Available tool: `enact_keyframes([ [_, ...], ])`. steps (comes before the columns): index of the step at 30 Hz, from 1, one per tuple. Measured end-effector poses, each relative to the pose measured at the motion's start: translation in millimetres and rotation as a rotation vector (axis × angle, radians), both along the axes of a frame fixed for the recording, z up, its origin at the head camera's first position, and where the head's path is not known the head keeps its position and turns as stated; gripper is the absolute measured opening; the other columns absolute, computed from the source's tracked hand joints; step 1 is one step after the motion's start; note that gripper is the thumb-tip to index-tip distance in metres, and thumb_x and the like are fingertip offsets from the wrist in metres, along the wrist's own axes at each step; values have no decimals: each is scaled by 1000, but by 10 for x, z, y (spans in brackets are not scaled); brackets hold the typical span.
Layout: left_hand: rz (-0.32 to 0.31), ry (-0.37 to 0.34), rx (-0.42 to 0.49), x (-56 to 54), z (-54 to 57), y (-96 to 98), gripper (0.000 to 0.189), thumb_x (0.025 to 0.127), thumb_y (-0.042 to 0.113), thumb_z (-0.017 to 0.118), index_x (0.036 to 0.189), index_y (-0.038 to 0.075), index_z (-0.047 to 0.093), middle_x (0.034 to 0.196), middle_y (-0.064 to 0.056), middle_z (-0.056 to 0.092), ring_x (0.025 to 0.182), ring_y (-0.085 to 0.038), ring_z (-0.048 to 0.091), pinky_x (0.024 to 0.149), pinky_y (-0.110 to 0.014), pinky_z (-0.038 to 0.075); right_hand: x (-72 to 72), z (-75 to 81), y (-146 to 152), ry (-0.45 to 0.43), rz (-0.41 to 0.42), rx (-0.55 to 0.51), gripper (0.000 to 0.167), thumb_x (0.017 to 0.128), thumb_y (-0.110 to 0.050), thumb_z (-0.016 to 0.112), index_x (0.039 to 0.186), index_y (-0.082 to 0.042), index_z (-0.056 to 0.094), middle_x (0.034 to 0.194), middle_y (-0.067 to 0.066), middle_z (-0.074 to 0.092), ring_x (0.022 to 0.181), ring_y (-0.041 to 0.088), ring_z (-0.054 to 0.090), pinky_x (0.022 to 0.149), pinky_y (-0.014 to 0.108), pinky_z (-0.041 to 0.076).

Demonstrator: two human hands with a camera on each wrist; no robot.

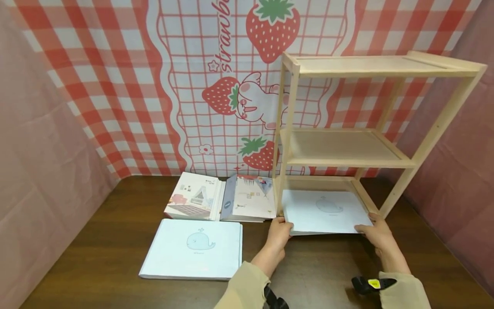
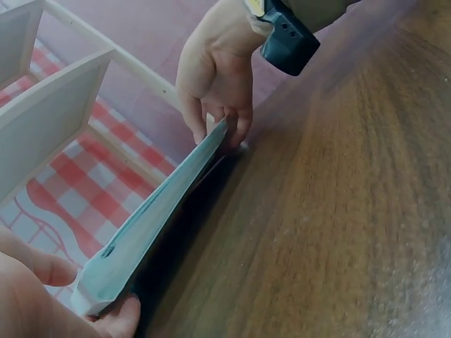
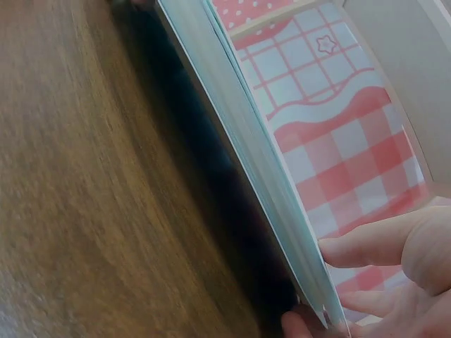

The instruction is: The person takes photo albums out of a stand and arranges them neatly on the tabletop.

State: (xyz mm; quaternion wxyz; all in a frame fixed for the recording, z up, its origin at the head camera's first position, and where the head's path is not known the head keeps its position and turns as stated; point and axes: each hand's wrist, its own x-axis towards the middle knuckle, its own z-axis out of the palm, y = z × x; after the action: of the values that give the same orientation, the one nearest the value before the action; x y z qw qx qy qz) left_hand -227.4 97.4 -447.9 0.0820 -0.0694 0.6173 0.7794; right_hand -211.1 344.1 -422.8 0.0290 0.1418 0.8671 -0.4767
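A pale blue book (image 1: 326, 212) with a small whale on its cover lies partly inside the lowest level of a wooden shelf rack (image 1: 351, 163). My left hand (image 1: 277, 238) pinches the near left corner, thumb on top and fingers beneath. At the near right corner my right hand (image 1: 380, 236) grips the same way. In the left wrist view the near edge of the book (image 2: 158, 218) stands a little off the dark table, between both hands. The right wrist view shows its page edges (image 3: 246, 155) and my right thumb (image 3: 366, 243) against the cover.
Another pale blue whale book (image 1: 193, 251) lies on the wooden table (image 1: 96, 240) at the left. Behind it are two piles of books with room pictures, a left pile (image 1: 193, 195) and a right pile (image 1: 251, 197), the latter beside the rack's left post. A strawberry-print cloth (image 1: 185, 25) hangs behind.
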Motion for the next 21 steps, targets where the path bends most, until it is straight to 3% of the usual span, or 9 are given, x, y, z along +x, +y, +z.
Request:
enact_keyframes([
  [5,14,54,45,3,-50,-9,52,73,-7,43,124,-13,41,95,-17,57,73,-14,51,62,-22,39,-7,-1,-11,11,5,4,77,85,-7,52,137,17,1,139,41,8,121,46,30,88,35,43],
  [12,9,24,-4,63,-54,-27,56,71,-5,43,126,-12,40,94,-15,54,74,-16,47,61,-22,38,28,2,-37,-15,10,15,77,82,-8,51,138,14,3,138,41,11,117,46,29,94,51,32],
  [17,-14,-5,-49,110,-22,-62,56,73,-1,46,128,-9,38,103,-16,51,81,-20,46,63,-24,37,43,13,-48,-46,14,17,78,81,-11,49,140,11,3,139,40,8,117,45,26,93,52,31],
  [21,-45,10,-62,126,-13,-111,52,79,6,50,127,-9,38,96,-14,52,75,-17,48,61,-23,39,39,-16,-58,-48,-2,-13,72,90,-20,43,139,14,3,140,40,5,120,44,24,94,50,34],
])
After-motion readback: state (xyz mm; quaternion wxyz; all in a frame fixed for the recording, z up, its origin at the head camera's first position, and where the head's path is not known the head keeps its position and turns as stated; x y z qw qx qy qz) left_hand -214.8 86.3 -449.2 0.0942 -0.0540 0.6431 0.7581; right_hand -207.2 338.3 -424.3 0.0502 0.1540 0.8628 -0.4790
